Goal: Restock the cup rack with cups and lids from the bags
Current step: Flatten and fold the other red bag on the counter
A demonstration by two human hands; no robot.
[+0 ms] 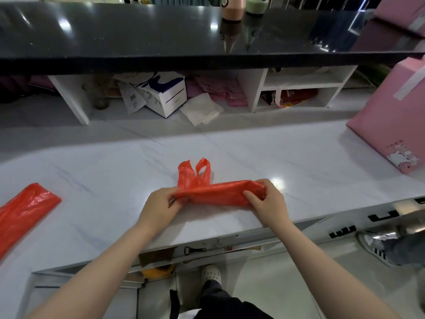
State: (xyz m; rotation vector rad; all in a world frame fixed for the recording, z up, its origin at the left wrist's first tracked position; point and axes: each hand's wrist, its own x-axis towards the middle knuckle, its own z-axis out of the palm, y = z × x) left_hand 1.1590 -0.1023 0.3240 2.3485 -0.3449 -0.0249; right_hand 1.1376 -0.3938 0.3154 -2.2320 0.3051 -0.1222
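Red plastic bag (216, 194), flattened and folded into a long strip, lies across the near middle of the white marbled surface (310, 162), and we have it by both ends. Our left hand (161, 204) pinches the left end between thumb and curled fingers; our right hand (268, 199) has its fingers curled over the right end, thumb underneath as far as we can tell. The two handle loops stick up from the strip toward 12 o'clock.

We judge the bag thin, very light and limp, with a slick film that slides on itself and on the smooth surface. It seems to hold nothing, so it will spring open unless pressed flat. The ends, where several layers bunch, look the surest place to hold; the handles would stretch.

At 9 o'clock, well apart, a second red bag (25, 210) lies folded on the same surface. At 2 o'clock stands a pink box (391, 125) with a small cartoon sticker and writing too small to read. Toward 12 o'clock, under the black counter (161, 31), a white and blue carton (167, 95) carries print we cannot make out. No cups, lids or rack show.
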